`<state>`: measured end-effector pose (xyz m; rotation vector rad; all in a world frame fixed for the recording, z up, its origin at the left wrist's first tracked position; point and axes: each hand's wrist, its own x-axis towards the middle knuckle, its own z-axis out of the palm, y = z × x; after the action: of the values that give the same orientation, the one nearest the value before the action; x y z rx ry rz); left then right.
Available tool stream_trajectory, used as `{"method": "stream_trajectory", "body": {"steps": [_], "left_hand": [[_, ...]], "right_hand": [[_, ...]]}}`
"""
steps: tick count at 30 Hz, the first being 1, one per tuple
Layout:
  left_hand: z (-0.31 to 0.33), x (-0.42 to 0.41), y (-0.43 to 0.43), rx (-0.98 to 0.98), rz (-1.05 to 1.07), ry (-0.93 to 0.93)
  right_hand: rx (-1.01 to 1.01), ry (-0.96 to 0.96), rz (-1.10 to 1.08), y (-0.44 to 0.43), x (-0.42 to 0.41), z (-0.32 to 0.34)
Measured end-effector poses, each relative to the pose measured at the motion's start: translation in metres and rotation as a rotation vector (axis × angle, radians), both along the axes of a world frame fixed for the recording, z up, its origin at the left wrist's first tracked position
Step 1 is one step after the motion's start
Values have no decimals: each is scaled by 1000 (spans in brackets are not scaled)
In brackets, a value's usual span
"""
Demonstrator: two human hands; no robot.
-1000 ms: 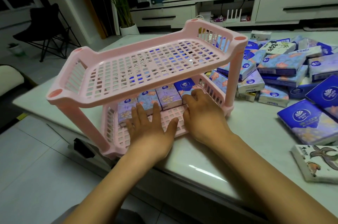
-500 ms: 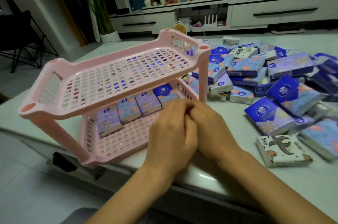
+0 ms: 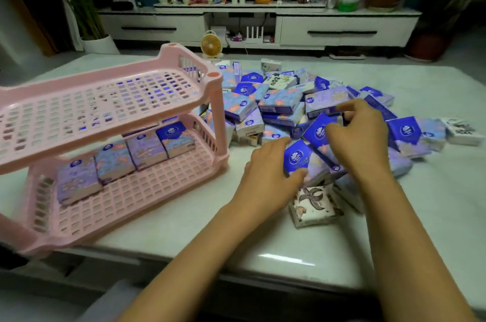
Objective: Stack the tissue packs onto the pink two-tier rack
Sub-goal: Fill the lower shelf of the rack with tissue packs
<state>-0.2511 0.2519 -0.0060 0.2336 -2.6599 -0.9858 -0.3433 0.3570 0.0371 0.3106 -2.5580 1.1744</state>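
- Both hands have left the pink rack (image 3: 219, 116) and gone over to the big heap of tissue packs (image 3: 278, 103) on the right side of the table (image 3: 434, 203).
- The left hand (image 3: 265, 174) grips a blue pack (image 3: 297, 158) at the near edge of the heap, thumb on the near side and fingers curled round the far side.
- The right hand (image 3: 363, 135) has its fingers bent over another blue pack (image 3: 317, 132) higher up. I cannot tell if it has got hold of it.
- A row of four packs (image 3: 126, 164) already sits along the back of the bottom shelf. The top shelf (image 3: 79, 111) has none on it.
- These packs look light and squishy (paper inside a thin, shiny wrapper), so I think a hard squeeze would dent them and a loose hold could let them slip.
- The best place to hold one is likely across its two long edges, thumb one side and fingers the other, with the flat face kept level.
- Packs in the heap lean on each other, so lifting one may make its neighbours slide.
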Motion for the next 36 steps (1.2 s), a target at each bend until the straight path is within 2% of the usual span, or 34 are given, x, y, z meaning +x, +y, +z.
{"method": "stream_trajectory", "body": {"steps": [3,6,15,24,27,32,36], "left_hand": [[-2,-17,8,59,2,-90],[-5,-25,11,13,10,-128],[-3,-26,15,-3,-2,-30],[5,-12,11,-37,20,85],[13,4,4,-72,20,147],[19,39,-19,-164,41,245],[24,71,-45,-215,137,244]], "right_hand": [[166,-99,-19,13,-9,-2],[182,-170,45,19,-11,-5],[249,-238,143,22,-5,1],[-44,-201,167,19,3,11],[-208,-327,227,21,8,20],[-340,-537,424,15,23,29],[-412,-699,590,0,35,29]]}}
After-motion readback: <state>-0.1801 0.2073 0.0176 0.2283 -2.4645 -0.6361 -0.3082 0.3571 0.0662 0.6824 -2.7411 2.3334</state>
